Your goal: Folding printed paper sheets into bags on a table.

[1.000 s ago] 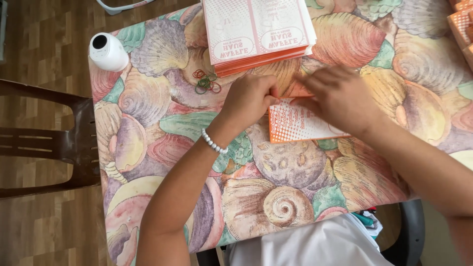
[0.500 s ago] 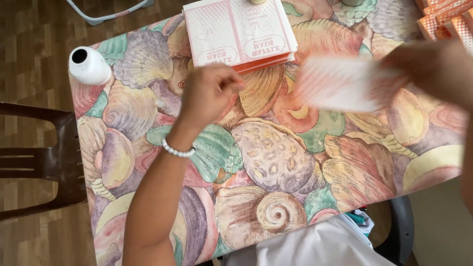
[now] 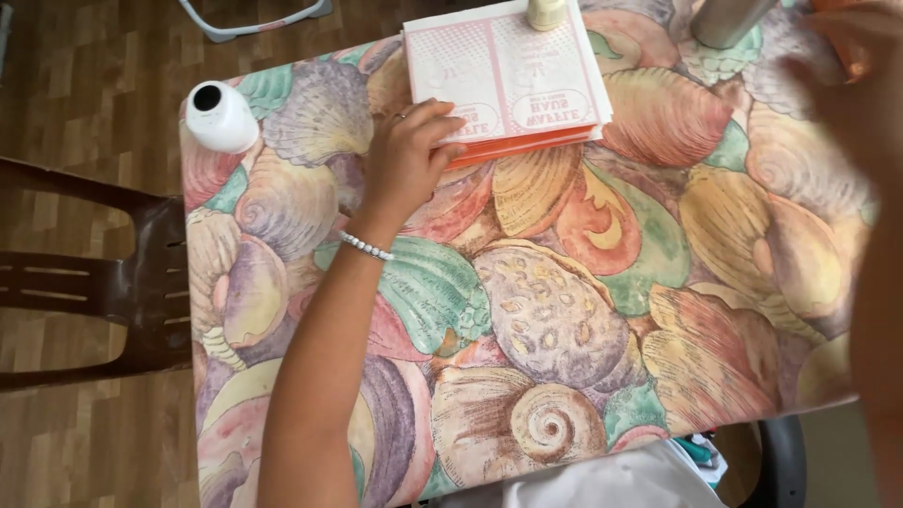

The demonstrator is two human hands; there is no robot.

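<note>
Shell-patterned tablecloth (image 3: 564, 310) covers a table beside a brown chair (image 3: 103, 282). Left hand (image 3: 404, 165) rests, fingers loosely curled, on a paper stack (image 3: 508, 80), gripping nothing. Right hand (image 3: 851, 85) is blurred; its grip is unclear.

Stack of flat paper sheets (image 3: 508, 80): matt, pink-and-white print on top, orange edges below. Tablecloth (image 3: 564, 301): smooth, faint sheen, looks like oilcloth or vinyl, seashell print. White bottle (image 3: 219, 116): plastic, slightly glossy. Chair (image 3: 103, 282): dark brown moulded plastic, dull shine. Floor (image 3: 85, 75): wood-look planks, satin finish. Bracelet (image 3: 367, 247) on left hand (image 3: 406, 160): small white beads, pearly. Cylinder (image 3: 729, 19) at top edge: brushed metal look. Right hand (image 3: 851, 85): blurred.
</note>
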